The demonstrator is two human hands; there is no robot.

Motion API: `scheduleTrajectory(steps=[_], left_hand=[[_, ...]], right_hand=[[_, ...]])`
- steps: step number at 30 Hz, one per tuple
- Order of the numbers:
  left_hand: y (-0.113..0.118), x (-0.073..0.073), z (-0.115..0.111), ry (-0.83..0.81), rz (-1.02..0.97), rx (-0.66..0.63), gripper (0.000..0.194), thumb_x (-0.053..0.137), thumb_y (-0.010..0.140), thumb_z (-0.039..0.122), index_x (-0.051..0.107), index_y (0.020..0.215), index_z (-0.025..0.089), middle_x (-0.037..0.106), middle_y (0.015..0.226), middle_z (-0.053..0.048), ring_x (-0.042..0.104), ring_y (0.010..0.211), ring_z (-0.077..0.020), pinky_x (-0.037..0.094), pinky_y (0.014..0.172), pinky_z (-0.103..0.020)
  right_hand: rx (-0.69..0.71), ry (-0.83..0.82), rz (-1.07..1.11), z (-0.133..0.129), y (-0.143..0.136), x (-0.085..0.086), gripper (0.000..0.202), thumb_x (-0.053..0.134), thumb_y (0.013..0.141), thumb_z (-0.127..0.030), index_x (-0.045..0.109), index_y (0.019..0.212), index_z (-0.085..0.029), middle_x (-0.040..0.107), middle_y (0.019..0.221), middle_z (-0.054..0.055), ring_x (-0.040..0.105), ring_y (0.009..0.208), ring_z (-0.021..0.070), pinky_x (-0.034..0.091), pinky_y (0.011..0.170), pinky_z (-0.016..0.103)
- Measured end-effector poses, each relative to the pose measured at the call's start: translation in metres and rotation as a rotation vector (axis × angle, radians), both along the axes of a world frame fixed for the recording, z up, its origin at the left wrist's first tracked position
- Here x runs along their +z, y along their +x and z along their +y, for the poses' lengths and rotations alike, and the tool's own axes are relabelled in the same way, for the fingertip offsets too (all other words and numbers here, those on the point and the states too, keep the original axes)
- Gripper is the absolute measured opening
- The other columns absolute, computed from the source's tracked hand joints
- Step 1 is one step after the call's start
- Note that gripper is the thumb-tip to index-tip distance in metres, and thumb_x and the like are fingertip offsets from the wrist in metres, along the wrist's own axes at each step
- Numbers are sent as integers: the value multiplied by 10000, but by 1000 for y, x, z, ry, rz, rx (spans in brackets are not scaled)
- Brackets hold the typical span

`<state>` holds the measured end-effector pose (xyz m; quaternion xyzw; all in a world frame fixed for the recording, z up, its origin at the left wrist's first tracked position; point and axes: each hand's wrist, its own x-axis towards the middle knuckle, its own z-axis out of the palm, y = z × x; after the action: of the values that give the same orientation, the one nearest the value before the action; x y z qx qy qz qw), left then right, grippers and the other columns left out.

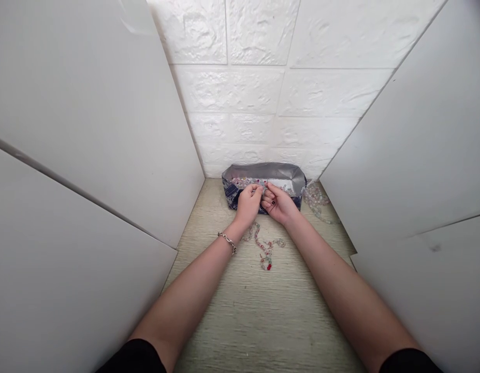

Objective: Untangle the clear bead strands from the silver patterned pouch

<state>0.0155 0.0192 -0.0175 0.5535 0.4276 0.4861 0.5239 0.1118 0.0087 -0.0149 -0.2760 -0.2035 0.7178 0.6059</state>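
A dark blue patterned pouch with a silvery lining [268,170] stands open against the wall, with many small beads [243,181] inside. Over its front edge my left hand [248,201] pinches with thumb and forefinger; what lies between them is too small to make out. Close beside it, my right hand [277,203] has its fingers curled in and its fingertips near a small red bead. A bead string [259,239] in pale, green and red colours lies in loops on the wooden surface below my hands.
More strung pale beads [316,199] lie right of the pouch. A white brick-patterned wall [240,90] rises behind. White panels [107,129] on the left and on the right [418,140] border the wooden surface [259,316].
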Motion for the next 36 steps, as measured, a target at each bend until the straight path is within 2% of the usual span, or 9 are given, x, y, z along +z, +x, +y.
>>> scheduleTrajectory(steps=[8, 10, 14, 16, 21, 26, 28, 33, 36], left_hand=[[-1, 2, 0, -98, -81, -36, 176, 417, 759, 346, 424, 736, 172, 343, 451, 82, 295, 356, -26, 264, 382, -161], [-1, 3, -1, -109, -85, -50, 165, 404, 768, 337, 398, 723, 179, 318, 448, 86, 285, 348, -23, 261, 378, -157], [-2, 5, -2, -109, -74, -75, 156, 384, 778, 321, 377, 704, 184, 291, 443, 87, 287, 341, -24, 257, 372, -158], [-1, 5, -2, -107, -65, -78, 160, 383, 778, 322, 377, 698, 184, 291, 441, 85, 289, 342, -27, 257, 371, -161], [0, 4, -1, -87, -37, -40, 183, 412, 766, 340, 397, 680, 178, 310, 439, 79, 307, 362, -34, 268, 391, -170], [1, 4, -1, -85, -14, -1, 208, 432, 755, 365, 413, 673, 175, 325, 440, 76, 320, 375, -35, 273, 404, -173], [0, 3, -1, -84, -25, -5, 213, 429, 755, 372, 412, 675, 176, 322, 436, 79, 315, 368, -35, 269, 400, -173], [0, 0, 1, -88, -34, -8, 220, 418, 757, 384, 417, 678, 179, 321, 432, 80, 317, 367, -37, 271, 401, -170], [1, -2, 3, -75, -46, 9, 215, 429, 753, 371, 429, 666, 174, 353, 447, 70, 350, 395, -43, 298, 421, -173]], right_hand=[[4, 47, -146, -3, -5, 2, 160, 587, 680, -216, 432, 685, -181, 301, 411, -98, 249, 328, 29, 243, 320, 136], [-58, 38, -160, -3, -8, 3, 148, 566, 688, -226, 424, 680, -186, 309, 408, -96, 247, 327, 32, 243, 323, 141], [-275, -28, -172, -2, -15, 5, 100, 448, 735, -214, 395, 654, -193, 325, 399, -84, 245, 316, 44, 245, 327, 159], [-321, -79, -147, -1, -17, 7, 111, 391, 751, -193, 381, 640, -193, 321, 394, -80, 245, 313, 50, 243, 327, 165], [-303, -176, -20, -1, -13, 10, 215, 293, 807, -227, 321, 597, -189, 282, 384, -74, 215, 308, 52, 230, 319, 166], [-203, -226, 42, 0, -10, 14, 331, 273, 837, -384, 274, 566, -193, 211, 359, -84, 154, 294, 53, 177, 291, 167], [-186, -250, 74, 0, -8, 19, 341, 289, 835, -387, 273, 558, -189, 197, 353, -86, 148, 294, 49, 171, 288, 162], [-281, -239, 148, -2, -1, 39, 221, 278, 789, -160, 314, 572, -175, 301, 397, -57, 287, 333, 42, 289, 347, 149], [-288, -182, 115, -9, -7, 59, 193, 293, 764, -182, 344, 578, -174, 370, 441, -37, 334, 359, 46, 299, 344, 156]])
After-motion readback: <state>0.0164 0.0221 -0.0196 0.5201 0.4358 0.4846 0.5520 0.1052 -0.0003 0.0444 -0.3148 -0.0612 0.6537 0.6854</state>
